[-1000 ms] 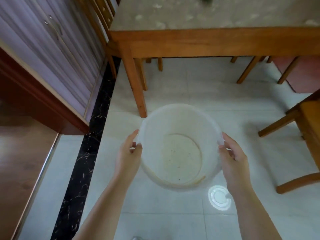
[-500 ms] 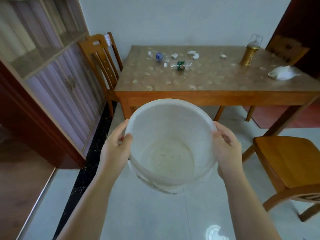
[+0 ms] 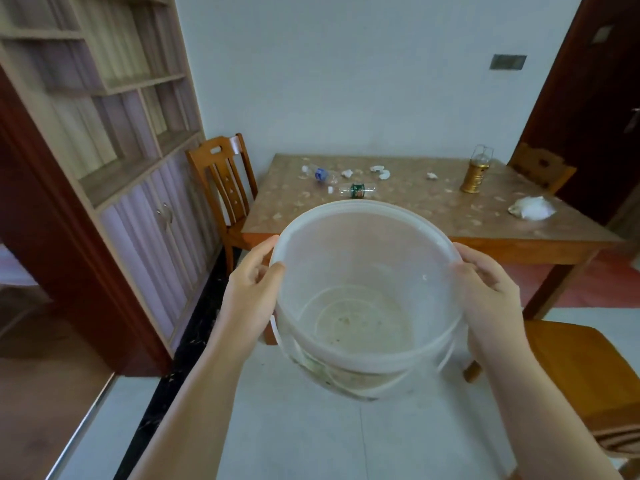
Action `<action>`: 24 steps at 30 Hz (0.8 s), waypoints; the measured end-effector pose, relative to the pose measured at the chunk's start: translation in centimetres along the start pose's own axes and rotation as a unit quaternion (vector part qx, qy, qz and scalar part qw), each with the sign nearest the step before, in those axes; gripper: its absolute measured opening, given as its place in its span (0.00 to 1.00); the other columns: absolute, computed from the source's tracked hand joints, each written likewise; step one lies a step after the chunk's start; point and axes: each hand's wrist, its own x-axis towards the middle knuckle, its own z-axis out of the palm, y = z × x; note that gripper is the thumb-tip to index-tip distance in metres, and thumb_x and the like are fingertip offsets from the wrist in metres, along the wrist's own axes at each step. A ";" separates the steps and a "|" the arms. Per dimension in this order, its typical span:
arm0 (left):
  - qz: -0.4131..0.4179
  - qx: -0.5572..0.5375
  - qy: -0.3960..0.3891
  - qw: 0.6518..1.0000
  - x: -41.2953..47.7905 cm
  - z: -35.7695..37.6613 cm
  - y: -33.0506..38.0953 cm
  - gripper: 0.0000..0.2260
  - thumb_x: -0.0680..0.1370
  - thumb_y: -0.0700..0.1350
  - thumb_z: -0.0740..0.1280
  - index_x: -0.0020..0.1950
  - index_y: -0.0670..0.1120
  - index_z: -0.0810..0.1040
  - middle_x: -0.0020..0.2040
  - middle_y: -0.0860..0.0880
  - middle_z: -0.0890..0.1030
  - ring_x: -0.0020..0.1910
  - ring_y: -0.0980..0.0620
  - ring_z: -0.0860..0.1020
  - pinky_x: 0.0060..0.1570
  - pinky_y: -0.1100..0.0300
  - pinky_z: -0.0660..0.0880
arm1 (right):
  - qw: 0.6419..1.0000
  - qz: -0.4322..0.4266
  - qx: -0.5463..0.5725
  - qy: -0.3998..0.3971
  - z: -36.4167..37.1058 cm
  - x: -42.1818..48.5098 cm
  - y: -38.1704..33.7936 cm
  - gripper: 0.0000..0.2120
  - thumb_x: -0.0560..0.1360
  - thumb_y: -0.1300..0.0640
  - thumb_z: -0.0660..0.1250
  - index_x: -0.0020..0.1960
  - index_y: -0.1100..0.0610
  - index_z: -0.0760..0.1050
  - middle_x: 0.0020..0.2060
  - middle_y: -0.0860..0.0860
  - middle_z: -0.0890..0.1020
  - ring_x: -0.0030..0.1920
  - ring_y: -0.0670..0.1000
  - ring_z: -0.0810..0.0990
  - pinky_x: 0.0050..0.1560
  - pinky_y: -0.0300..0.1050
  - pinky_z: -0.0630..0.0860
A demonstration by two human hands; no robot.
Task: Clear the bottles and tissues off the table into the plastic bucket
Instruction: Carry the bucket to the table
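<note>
I hold a translucent white plastic bucket point(image 3: 363, 271) in the air in front of the wooden table point(image 3: 415, 220), nothing inside it. My left hand point(image 3: 254, 289) grips its left rim and my right hand point(image 3: 485, 292) grips its right rim. On the far left part of the table lie a clear bottle with a blue label point(image 3: 320, 174) and a clear bottle with a green label point(image 3: 356, 190). Several crumpled tissues point(image 3: 379, 171) are scattered around them. A bigger white wad point(image 3: 531, 207) sits near the right edge.
A gold lantern point(image 3: 476, 174) stands on the table's right side. Wooden chairs stand at the table's left point(image 3: 221, 178), at the far right point(image 3: 540, 168) and close by on my right point(image 3: 581, 368). A tall cabinet point(image 3: 104, 150) lines the left wall.
The bucket has been lifted from the floor up to chest height in both hands. My view has tilted up from the floor to the table top and back wall.
</note>
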 end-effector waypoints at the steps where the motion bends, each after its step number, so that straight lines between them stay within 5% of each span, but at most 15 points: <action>1: -0.002 -0.001 0.004 1.000 -0.2 0.0 0.4 0.19 0.75 0.44 0.62 0.51 0.72 0.75 0.50 0.61 0.81 0.44 0.63 0.80 0.43 0.60 0.75 | 1.000 -0.002 -0.001 -0.004 -0.3 -0.1 -0.4 0.12 0.72 0.59 0.63 0.52 0.46 0.79 0.34 0.38 0.82 0.34 0.34 0.79 0.34 0.36 0.72; 5: 0.024 0.036 0.027 0.999 -0.2 -0.1 1.8 0.14 0.77 0.49 0.61 0.61 0.63 0.75 0.41 0.73 0.78 0.42 0.73 0.75 0.44 0.64 0.70 | 1.000 -0.004 -0.002 -0.017 -1.0 -0.4 -1.3 0.13 0.72 0.58 0.63 0.52 0.44 0.79 0.36 0.41 0.83 0.39 0.41 0.81 0.35 0.37 0.75; 8: 0.062 0.060 0.029 0.996 -0.1 -0.3 2.7 0.15 0.79 0.51 0.60 0.64 0.60 0.74 0.48 0.73 0.75 0.46 0.80 0.70 0.45 0.70 0.65 | 0.999 -0.008 0.000 -0.036 -1.2 -0.4 -1.8 0.13 0.72 0.58 0.64 0.52 0.44 0.79 0.40 0.43 0.83 0.41 0.45 0.81 0.36 0.38 0.76; 17: 0.032 0.022 0.010 0.999 2.7 -1.7 1.1 0.15 0.78 0.44 0.62 0.59 0.63 0.75 0.42 0.73 0.78 0.41 0.67 0.79 0.34 0.66 0.76 | 0.999 -0.039 -0.019 -0.033 1.9 1.4 -1.0 0.13 0.73 0.59 0.62 0.52 0.46 0.79 0.44 0.41 0.82 0.46 0.44 0.79 0.44 0.44 0.77; 24: -0.022 -0.007 -0.026 0.999 8.6 -2.3 -2.2 0.18 0.77 0.45 0.63 0.62 0.66 0.71 0.41 0.56 0.83 0.36 0.56 0.82 0.28 0.61 0.78 | 0.998 -0.051 -0.029 -0.019 7.3 5.2 0.7 0.14 0.73 0.58 0.61 0.45 0.39 0.78 0.41 0.38 0.82 0.46 0.42 0.79 0.43 0.41 0.76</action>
